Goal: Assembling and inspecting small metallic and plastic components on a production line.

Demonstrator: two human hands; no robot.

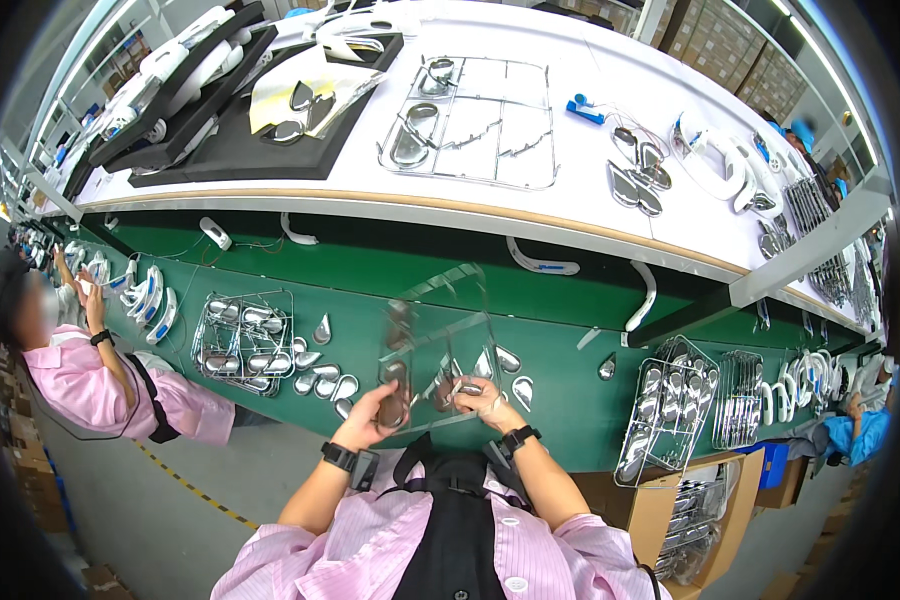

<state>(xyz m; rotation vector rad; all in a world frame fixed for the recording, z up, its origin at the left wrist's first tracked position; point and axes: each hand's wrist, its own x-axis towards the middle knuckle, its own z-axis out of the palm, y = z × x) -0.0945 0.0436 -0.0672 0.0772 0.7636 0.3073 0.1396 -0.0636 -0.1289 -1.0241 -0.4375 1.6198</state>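
**Me:** Wire rack (440,345), the one I hold up over the green counter (570,400), is right in front of my chest. It looks blurry, so the small parts on it are hard to see.

**Helper:** How do you hold it?

**Me:** My left hand (370,415) has its grip closed on the bottom left edge. My right hand (482,398) has its grip closed on the bottom right edge. Both hold the rack at the bottom, so the top can tip.

**Helper:** What would make it go well?

**Me:** I think I should keep it level and steady, with both hands pulling the same. If it tilts, a shiny piece could slide off.

**Helper:** What is under it?

**Me:** Loose silver teardrop pieces (325,378) lie on the counter just below, near my hands. A full rack (243,342) sits to my left, and another full rack (667,405) leans to my right. I should not bump those.

**Helper:** Anyone close?

**Me:** A person in a pink shirt (90,385) works well off to my left.
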